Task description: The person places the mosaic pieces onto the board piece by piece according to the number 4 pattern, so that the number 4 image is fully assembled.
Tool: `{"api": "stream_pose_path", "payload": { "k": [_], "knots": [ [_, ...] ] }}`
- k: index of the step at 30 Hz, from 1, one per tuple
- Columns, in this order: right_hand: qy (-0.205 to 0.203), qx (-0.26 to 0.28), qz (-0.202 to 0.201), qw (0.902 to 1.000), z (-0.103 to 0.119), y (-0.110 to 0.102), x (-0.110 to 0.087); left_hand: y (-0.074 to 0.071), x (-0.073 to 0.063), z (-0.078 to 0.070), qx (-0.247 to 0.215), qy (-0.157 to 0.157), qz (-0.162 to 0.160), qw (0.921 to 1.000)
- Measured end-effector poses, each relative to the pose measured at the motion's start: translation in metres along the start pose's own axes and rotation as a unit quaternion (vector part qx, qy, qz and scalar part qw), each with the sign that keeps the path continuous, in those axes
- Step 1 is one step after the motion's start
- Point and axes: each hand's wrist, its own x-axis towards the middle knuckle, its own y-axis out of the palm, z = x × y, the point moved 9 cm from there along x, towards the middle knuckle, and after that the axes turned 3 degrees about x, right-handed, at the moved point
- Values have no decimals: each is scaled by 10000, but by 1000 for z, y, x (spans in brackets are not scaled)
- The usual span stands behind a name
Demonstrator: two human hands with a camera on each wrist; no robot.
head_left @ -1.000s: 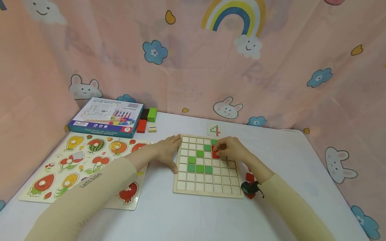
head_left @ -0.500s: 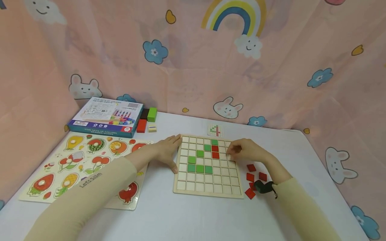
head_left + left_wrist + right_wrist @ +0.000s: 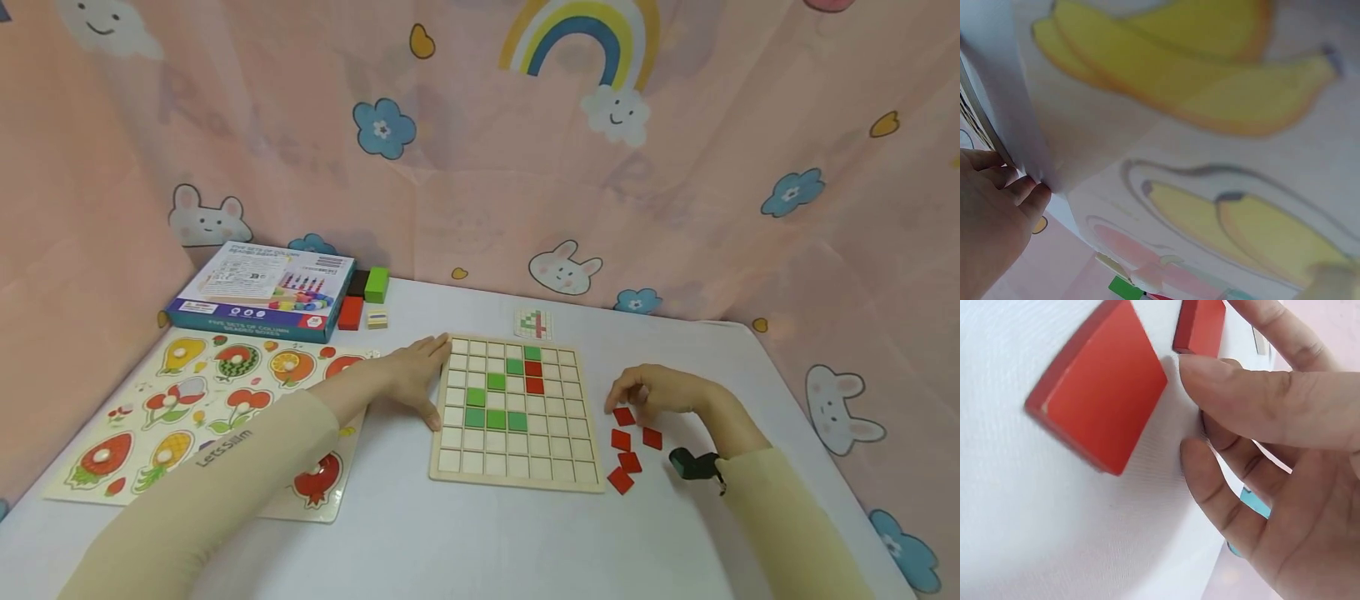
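My left hand (image 3: pixel 408 375) lies against the left edge of the wooden grid board (image 3: pixel 516 482), thumb spread from the fingers. Set in the board's cells are several green tiles (image 3: pixel 496 419) in a stepped line and two red tiles (image 3: pixel 534 385) near the top. Right of the board, my right hand (image 3: pixel 660 390) hovers at the top of several loose red tiles (image 3: pixel 620 439), its fingertips right by the uppermost one. In the right wrist view, thumb and fingers stand apart with nothing between them, beside a red tile (image 3: pixel 1100 390).
A small pattern card (image 3: pixel 533 323) lies behind the board. To the left are a fruit puzzle board (image 3: pixel 225 433), a boxed toy set (image 3: pixel 262 287), and red (image 3: pixel 350 313) and green blocks (image 3: pixel 377 285). A pink printed curtain (image 3: pixel 450 192) encloses the white table.
My right hand lets go of a red tile in the grid, leaving two red tiles visible there, and moves right and down to the loose tiles. My left hand stays at the board's edge.
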Motion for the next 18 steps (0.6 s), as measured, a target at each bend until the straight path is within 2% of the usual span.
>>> {"api": "stream_pose_path", "payload": {
  "k": [4, 11, 18],
  "knots": [
    [-9, -91, -133, 9999, -2, -1, 1, -1, 0, -1, -41, 35, -18, 10000],
    [250, -363, -394, 9982, -6, -5, 6, 1, 1, 0, -3, 37, -11, 10000],
    [450, -614, -936, 9927, -1, -16, 9, 1, 1, 1, -15, 45, -32, 10000]
  ]
}}
